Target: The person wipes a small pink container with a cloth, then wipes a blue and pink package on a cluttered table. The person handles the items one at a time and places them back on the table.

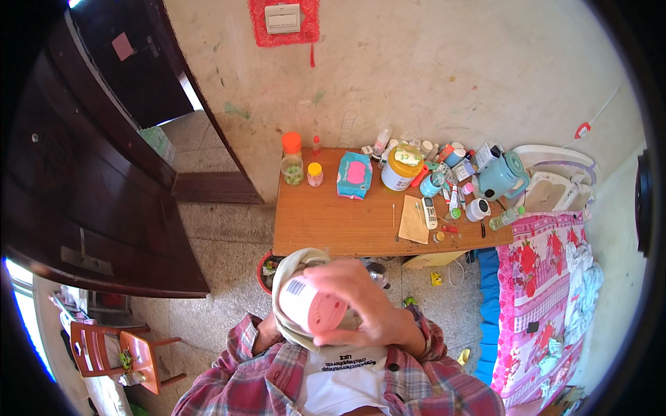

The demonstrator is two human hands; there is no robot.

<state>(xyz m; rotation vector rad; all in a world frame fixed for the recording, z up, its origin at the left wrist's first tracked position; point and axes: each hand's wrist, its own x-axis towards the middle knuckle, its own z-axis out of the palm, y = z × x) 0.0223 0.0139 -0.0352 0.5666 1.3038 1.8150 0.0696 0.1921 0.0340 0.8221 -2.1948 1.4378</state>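
In front of my chest, my right hand [359,296] grips a white plastic jar [304,301] with a pinkish-red end, tilted, its label bearing a barcode. A cream-coloured cloth [286,270] wraps loosely around the jar's far and left sides. My left hand [268,330] is mostly hidden behind the cloth at its left edge; its fingers cannot be seen. Beyond them stands a wooden table [322,223] bearing a pack of wet wipes [355,176], a large yellow-lidded tub [401,171] and a small yellow-capped jar [315,174].
A remote control [429,212], a blue electric kettle [502,177] and many bottles crowd the table's right side. A red-rimmed bin [263,273] stands under the near edge. A floral-covered bed [541,291] lies right; a wooden chair [140,359] and dark door [99,197] are left.
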